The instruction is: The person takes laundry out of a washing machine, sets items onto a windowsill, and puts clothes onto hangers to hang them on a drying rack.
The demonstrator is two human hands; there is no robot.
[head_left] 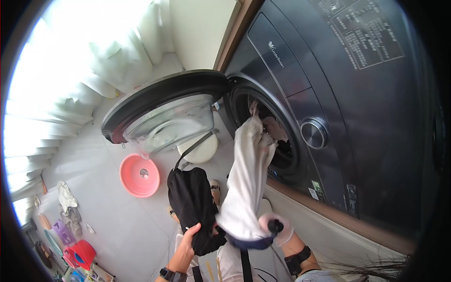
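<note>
My left hand [189, 240] is closed on a black cloth item [191, 202] with a thin strap that hangs in front of me. My right hand [282, 229] is blurred and closed at the dark blue edge of a white garment [246, 174]. That garment stretches up to the round opening of a dark washing machine [324, 103], where more crumpled laundry [275, 129] shows inside the drum. The machine's door [171, 120] stands wide open to the left of the opening.
A pink basin [140, 175] and a round white stool [199, 148] are on the tiled floor. Red tubs [83, 254], a purple basket [63, 232] and loose cloths [67, 197] lie at the lower left. White curtains [89, 70] hang along the left side.
</note>
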